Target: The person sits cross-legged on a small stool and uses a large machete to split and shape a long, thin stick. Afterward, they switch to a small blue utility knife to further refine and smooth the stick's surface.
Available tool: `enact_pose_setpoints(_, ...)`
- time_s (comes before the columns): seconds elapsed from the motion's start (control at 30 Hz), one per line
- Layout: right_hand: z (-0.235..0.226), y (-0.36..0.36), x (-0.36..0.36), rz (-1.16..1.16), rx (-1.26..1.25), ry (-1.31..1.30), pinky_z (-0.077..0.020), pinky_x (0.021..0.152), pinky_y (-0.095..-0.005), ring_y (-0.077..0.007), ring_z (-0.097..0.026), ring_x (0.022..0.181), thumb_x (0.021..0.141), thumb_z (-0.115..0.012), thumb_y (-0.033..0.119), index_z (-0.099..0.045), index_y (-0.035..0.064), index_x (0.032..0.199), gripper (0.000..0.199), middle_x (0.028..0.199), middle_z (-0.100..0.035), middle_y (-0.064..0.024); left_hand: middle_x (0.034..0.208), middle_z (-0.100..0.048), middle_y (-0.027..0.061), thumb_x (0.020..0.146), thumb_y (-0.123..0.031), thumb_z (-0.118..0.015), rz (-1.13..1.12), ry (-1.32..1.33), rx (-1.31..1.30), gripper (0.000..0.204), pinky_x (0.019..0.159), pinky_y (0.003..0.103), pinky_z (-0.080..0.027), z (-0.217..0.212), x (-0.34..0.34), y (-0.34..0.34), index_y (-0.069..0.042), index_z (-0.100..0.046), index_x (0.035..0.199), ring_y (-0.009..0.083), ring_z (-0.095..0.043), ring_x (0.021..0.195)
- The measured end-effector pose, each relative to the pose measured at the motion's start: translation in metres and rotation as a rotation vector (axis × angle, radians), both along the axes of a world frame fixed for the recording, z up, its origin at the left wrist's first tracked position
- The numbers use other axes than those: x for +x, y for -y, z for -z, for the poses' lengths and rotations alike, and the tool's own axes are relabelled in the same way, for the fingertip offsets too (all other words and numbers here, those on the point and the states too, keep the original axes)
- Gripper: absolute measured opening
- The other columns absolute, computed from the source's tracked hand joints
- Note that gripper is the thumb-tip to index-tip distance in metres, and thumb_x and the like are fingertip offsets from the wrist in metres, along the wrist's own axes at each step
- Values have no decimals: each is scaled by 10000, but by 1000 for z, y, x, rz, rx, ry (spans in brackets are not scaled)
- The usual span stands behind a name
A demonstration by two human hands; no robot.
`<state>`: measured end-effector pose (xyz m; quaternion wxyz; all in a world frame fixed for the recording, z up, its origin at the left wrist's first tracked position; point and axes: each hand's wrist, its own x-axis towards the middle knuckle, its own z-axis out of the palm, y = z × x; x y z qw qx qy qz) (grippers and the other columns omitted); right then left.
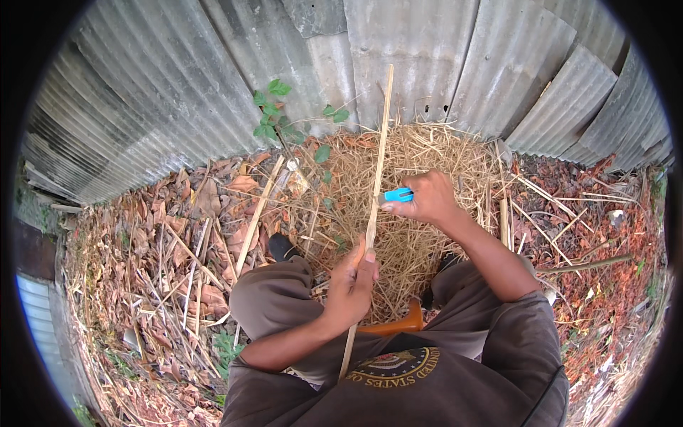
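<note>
A long, pale strip of split bamboo or wood [384, 132] runs upright through the middle of the view, from my lap toward the metal fence. My left hand [348, 290] is closed around its lower part, thumb along the strip. Something orange shows beside that thumb, too small to name. In my right hand [432, 199] is a blue utility knife [397, 195], gripped by its handle. The knife's front end rests at the strip's edge, above my left hand; its blade is hard to make out. The strip's lower end reaches my shirt.
A pile of pale shavings [427, 153] lies between my feet and the corrugated metal fence [405, 57]. Dry leaves [206, 196] and loose strips cover the ground at left. A green plant [267, 117] grows by the fence. An orange seat-like thing [398, 326] shows between my legs.
</note>
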<state>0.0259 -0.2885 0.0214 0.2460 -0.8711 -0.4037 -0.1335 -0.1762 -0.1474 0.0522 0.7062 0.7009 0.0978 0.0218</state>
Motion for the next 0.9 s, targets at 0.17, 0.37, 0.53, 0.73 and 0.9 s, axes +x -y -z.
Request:
enact_pose_setpoints(0.17,-5,9,19,126,-44,38,-447,464,-433,-317,-559,450,683,-565,788,-587,73,536,730,443,-497,-105,759,-455,-35,1028,-199,-386,73,-3,18,450,481,161,-327,5,-5,4,-119,-320,1465,9,-374,572)
enact_pose_setpoints(0.37,-3,19,42,221,-41,1,-449,452,-422,-290,-572,454,680,-500,841,-627,68,559,793,432,-510,-94,750,-439,-37,1029,-192,-374,102,110,33,404,502,178,-331,8,-9,11,-69,-379,1413,14,-363,582)
enact_pose_setpoints(0.53,-11,39,68,378,-74,17,-446,476,-445,-286,-576,468,706,-451,851,-647,50,586,834,440,-511,-105,718,-430,-21,1016,-165,-404,189,47,55,402,554,211,-362,4,-20,17,-12,-387,1388,43,-385,627)
enact_pose_setpoints(0.73,-25,71,93,539,-68,-59,-475,571,-469,-344,-632,605,733,-439,832,-692,45,662,831,537,-583,-148,744,-445,-20,1020,-173,-392,248,53,53,387,579,212,-375,-2,-41,26,-16,-402,1374,46,-405,661)
enact_pose_setpoints(0.9,-29,111,119,723,-62,-133,-482,617,-486,-365,-643,643,746,-451,814,-678,2,673,846,571,-607,-174,719,-448,5,1004,-118,-424,342,81,115,450,582,227,-398,1,-52,22,-20,-330,1433,68,-421,641)
